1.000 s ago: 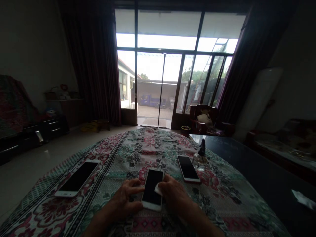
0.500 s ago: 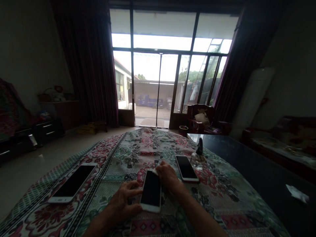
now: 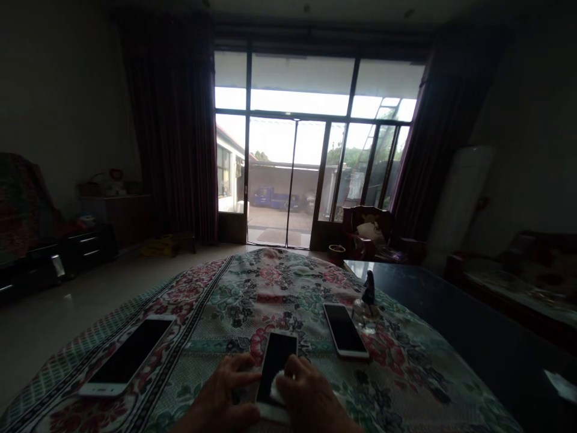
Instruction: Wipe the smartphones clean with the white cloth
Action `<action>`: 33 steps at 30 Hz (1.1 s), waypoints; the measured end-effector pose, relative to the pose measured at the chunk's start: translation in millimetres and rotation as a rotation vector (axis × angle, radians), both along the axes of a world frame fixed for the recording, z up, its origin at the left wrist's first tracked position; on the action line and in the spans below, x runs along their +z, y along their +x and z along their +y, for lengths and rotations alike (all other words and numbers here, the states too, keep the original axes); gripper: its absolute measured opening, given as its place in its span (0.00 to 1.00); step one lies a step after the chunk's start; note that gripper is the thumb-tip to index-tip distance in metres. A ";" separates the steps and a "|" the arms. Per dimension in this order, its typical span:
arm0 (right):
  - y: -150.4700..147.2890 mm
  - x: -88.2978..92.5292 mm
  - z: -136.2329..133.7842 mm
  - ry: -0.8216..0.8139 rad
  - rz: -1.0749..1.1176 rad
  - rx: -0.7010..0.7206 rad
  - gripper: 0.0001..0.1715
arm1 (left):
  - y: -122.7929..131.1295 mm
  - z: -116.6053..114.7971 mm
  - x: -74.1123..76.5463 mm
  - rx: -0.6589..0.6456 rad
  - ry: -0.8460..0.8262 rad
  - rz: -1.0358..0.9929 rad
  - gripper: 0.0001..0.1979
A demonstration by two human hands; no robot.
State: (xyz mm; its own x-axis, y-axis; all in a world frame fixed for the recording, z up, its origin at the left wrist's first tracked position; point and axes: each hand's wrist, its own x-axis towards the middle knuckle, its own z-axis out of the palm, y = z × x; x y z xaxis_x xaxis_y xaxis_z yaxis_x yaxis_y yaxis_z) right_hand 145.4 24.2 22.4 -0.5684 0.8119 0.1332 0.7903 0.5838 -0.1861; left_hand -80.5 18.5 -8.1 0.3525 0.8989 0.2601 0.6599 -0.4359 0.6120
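"Far left?"

"A white smartphone, dark screen up, slanted on a floral cloth, well apart from both hands."

"Next along?"

"The left hand, half open, fingers spread and lightly curled, fingertips just against the left edge of the middle phone. No real grip, only contact from the side."

"And the middle?"

"A white-framed phone, flat on the cloth at the near edge of the view, between the two hands, dark screen upward."

"Anything on it?"

"A crumpled white wipe, low on the right side of the screen, under the fingers of the right hand."

"That hand?"

"The right hand, fingers bent and closed down over the wipe, pressing it to the glass. Fingertips partly hidden, so the exact hold hard to tell."

"Further right?"

"A red-edged phone, dark screen up, near the right hand but not touching it. Just beside that, a small dark figurine on a glass base, at the edge of the cloth."

"Beyond?"

"A dark glossy tabletop, with a scrap of white paper at the far right."
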 end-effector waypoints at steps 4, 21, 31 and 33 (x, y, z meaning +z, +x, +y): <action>-4.7 6.3 21.0 0.021 0.041 -0.044 0.08 | -3.8 2.1 -5.1 -0.016 0.051 0.008 0.27; -21.2 -9.2 27.9 0.081 0.069 -0.050 0.10 | -4.5 6.6 -10.8 -0.050 0.113 -0.018 0.31; -15.8 -12.4 18.8 0.040 0.032 0.001 0.06 | -12.8 12.5 -31.9 -0.068 0.209 -0.085 0.27; -19.4 -2.5 33.9 0.052 0.064 -0.048 0.10 | -11.1 12.1 -28.7 -0.066 0.189 -0.079 0.28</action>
